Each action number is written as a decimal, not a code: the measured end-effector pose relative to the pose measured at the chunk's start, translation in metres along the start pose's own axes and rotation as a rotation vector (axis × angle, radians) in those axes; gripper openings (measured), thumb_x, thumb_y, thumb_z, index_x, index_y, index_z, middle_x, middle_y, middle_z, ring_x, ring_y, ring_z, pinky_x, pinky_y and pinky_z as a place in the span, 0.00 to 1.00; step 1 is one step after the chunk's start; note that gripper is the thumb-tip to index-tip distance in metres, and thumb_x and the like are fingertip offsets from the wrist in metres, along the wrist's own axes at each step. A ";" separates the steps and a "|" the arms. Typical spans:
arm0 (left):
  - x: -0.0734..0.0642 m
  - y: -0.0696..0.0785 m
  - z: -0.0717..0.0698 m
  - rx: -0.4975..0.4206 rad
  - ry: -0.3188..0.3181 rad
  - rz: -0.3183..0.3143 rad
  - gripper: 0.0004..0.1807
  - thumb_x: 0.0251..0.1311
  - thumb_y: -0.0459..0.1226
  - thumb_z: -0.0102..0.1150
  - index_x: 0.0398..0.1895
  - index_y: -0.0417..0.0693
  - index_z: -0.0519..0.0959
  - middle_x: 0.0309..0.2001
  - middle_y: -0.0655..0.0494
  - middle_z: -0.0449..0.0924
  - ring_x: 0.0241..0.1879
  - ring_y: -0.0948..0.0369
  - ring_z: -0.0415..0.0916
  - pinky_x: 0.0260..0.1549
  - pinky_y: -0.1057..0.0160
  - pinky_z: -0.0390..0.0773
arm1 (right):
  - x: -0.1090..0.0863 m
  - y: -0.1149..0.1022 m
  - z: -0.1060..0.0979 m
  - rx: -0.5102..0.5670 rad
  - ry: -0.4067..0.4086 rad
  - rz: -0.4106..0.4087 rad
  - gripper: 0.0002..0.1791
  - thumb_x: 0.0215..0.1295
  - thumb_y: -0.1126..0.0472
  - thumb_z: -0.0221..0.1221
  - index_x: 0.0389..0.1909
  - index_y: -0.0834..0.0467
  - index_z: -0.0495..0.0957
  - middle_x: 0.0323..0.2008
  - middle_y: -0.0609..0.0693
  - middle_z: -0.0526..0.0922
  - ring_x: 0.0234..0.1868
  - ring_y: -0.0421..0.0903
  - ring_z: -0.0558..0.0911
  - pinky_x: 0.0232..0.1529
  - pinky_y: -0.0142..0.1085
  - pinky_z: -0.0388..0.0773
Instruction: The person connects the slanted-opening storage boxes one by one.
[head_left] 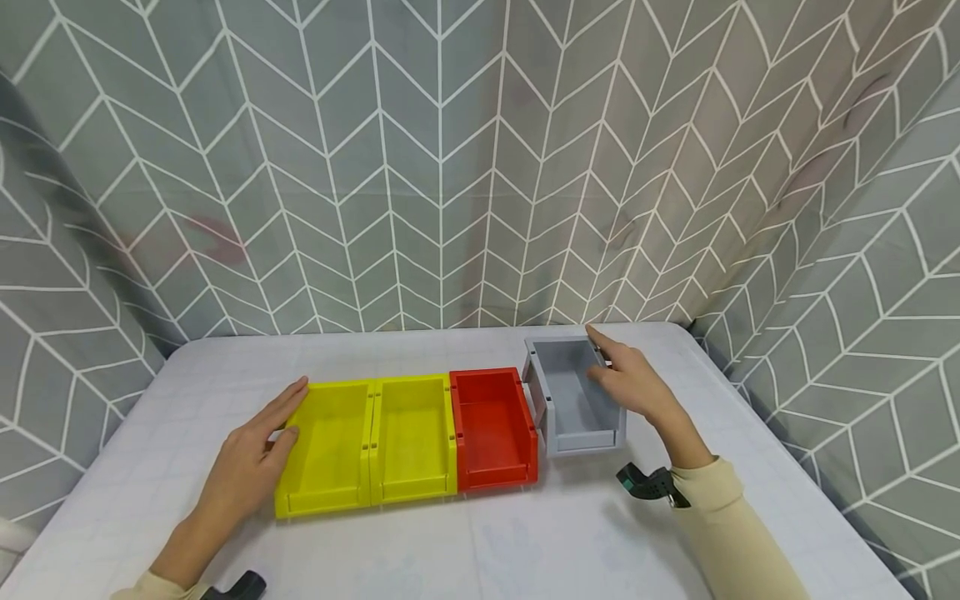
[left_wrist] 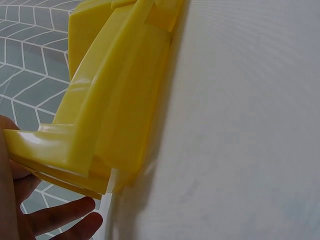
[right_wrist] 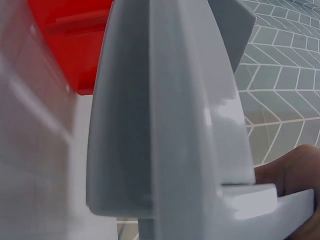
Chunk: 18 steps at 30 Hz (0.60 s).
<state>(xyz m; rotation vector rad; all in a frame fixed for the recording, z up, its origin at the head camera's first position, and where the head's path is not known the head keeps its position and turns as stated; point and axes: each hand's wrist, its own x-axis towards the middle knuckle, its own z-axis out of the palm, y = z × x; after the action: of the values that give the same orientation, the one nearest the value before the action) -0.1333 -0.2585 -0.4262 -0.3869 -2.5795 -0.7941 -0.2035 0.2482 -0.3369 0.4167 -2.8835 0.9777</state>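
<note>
In the head view, my right hand [head_left: 633,382] grips the right wall of a grey plastic storage bin [head_left: 573,387], thumb over the rim and fingers outside. This bin stands slightly turned at the right end of the row; whether its base touches the table, I cannot tell. Beside it is a red bin [head_left: 491,425], with two yellow bins [head_left: 412,433] [head_left: 330,446] side by side to its left. My left hand [head_left: 240,467] lies along the leftmost yellow bin's outer wall, touching it with fairly straight fingers. In the left wrist view, spread fingers [left_wrist: 62,215] show beside that yellow bin.
A white cloth covers the table [head_left: 450,550], whose back edge runs behind the bins. Grey curtains [head_left: 442,167] with a white chevron pattern hang at the back and both sides. Dark wrist straps [head_left: 652,483] sit at both cuffs.
</note>
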 end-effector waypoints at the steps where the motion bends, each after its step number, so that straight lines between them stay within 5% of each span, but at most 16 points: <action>1: 0.000 0.000 0.000 0.002 0.000 -0.001 0.30 0.73 0.30 0.52 0.77 0.43 0.68 0.77 0.51 0.65 0.68 0.41 0.70 0.49 0.44 0.81 | 0.000 0.000 0.000 0.001 -0.003 0.002 0.39 0.67 0.67 0.54 0.79 0.67 0.57 0.70 0.73 0.68 0.66 0.71 0.72 0.60 0.62 0.73; 4: 0.000 -0.001 0.000 -0.002 0.002 0.001 0.30 0.73 0.31 0.53 0.77 0.44 0.68 0.76 0.51 0.66 0.68 0.42 0.70 0.52 0.62 0.81 | 0.000 0.002 0.001 -0.001 -0.011 0.005 0.39 0.68 0.67 0.54 0.79 0.67 0.57 0.70 0.73 0.67 0.67 0.71 0.72 0.61 0.62 0.73; 7: 0.000 -0.001 0.000 -0.008 0.003 0.004 0.30 0.73 0.31 0.54 0.77 0.45 0.68 0.76 0.52 0.66 0.69 0.43 0.70 0.52 0.81 0.70 | 0.000 0.004 0.001 -0.004 -0.017 0.001 0.39 0.68 0.67 0.54 0.80 0.67 0.57 0.71 0.72 0.67 0.67 0.71 0.71 0.61 0.63 0.73; 9: 0.000 -0.001 -0.001 -0.013 0.002 0.007 0.30 0.73 0.31 0.53 0.77 0.45 0.68 0.76 0.52 0.66 0.69 0.43 0.70 0.53 0.79 0.71 | 0.000 0.006 0.002 -0.005 -0.019 -0.002 0.39 0.68 0.67 0.54 0.79 0.67 0.57 0.71 0.71 0.67 0.67 0.71 0.71 0.61 0.63 0.73; 14: -0.001 -0.001 0.000 -0.014 -0.001 0.009 0.30 0.73 0.30 0.53 0.78 0.44 0.67 0.77 0.52 0.65 0.69 0.42 0.69 0.50 0.45 0.78 | 0.000 0.007 0.004 -0.011 -0.023 -0.017 0.39 0.67 0.67 0.54 0.79 0.68 0.57 0.71 0.72 0.67 0.66 0.71 0.73 0.60 0.63 0.74; 18: -0.001 -0.002 0.001 -0.015 0.002 0.014 0.30 0.73 0.30 0.53 0.78 0.44 0.67 0.77 0.50 0.65 0.69 0.42 0.69 0.50 0.44 0.78 | 0.000 0.007 0.006 -0.017 -0.021 -0.024 0.38 0.67 0.68 0.54 0.79 0.69 0.57 0.70 0.72 0.68 0.65 0.70 0.74 0.57 0.61 0.76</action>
<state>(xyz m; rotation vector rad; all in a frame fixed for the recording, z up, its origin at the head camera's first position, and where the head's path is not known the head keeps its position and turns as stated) -0.1330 -0.2599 -0.4283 -0.4082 -2.5675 -0.8087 -0.2051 0.2495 -0.3458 0.4625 -2.8964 0.9497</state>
